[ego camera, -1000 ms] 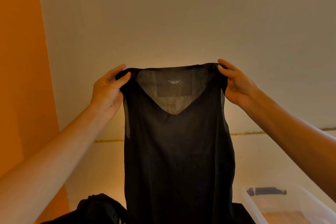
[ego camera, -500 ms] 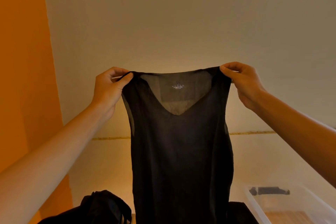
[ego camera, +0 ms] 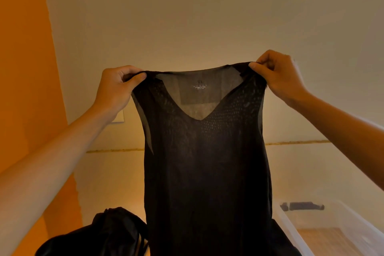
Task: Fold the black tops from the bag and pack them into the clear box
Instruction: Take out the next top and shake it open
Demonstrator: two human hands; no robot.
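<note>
A sheer black sleeveless V-neck top [ego camera: 205, 162] hangs full length in front of me, held up against the wall. My left hand [ego camera: 116, 89] pinches its left shoulder strap and my right hand [ego camera: 278, 77] pinches the right one, stretching the neckline taut between them. A white size print shows inside the back of the neck. The black bag [ego camera: 104, 235] slumps at the bottom left, partly behind the top. The clear box [ego camera: 340, 228] stands at the lower right, its wooden-looking floor visible through it.
An orange wall panel [ego camera: 27, 89] runs down the left side and a pale wall fills the background. A dark latch [ego camera: 303, 207] sits on the box's far end. A light switch plate [ego camera: 119, 116] shows behind my left wrist.
Both hands have shifted a little rightward and down in view while keeping hold of the shoulders. Their fingers curl more tightly on the straps, and the top hangs a bit lower and wider.
</note>
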